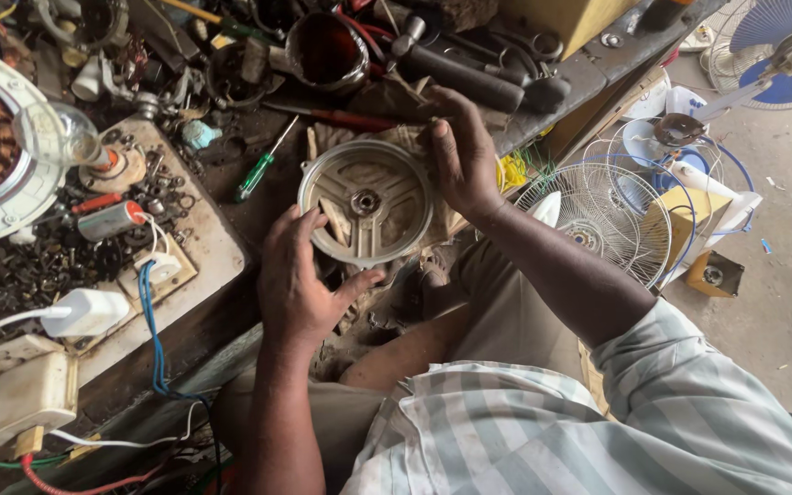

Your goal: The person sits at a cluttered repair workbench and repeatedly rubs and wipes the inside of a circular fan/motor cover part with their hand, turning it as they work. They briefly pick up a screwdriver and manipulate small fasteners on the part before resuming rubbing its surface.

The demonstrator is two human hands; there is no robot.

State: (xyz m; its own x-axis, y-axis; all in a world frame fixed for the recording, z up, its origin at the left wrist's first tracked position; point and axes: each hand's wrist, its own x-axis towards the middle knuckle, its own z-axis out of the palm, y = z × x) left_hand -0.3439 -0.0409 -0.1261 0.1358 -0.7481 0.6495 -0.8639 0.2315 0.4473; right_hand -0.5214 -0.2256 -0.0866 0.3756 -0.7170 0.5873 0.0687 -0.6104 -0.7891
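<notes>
Steadying a round grey cast-metal motor cover with three spokes [366, 202] at the cluttered workbench's near edge, left hand [297, 280] cupping its near-left rim, right hand [463, 156] curled over its far-right rim; seemingly inspecting, needing firm grip next.

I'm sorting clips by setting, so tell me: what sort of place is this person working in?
Most likely a small fan or motor repair workshop. Both hands, left hand and right hand, hold a round metal motor cover over a cluttered workbench strewn with a green screwdriver and loose parts, while wire fan guards stand on the floor.
</notes>
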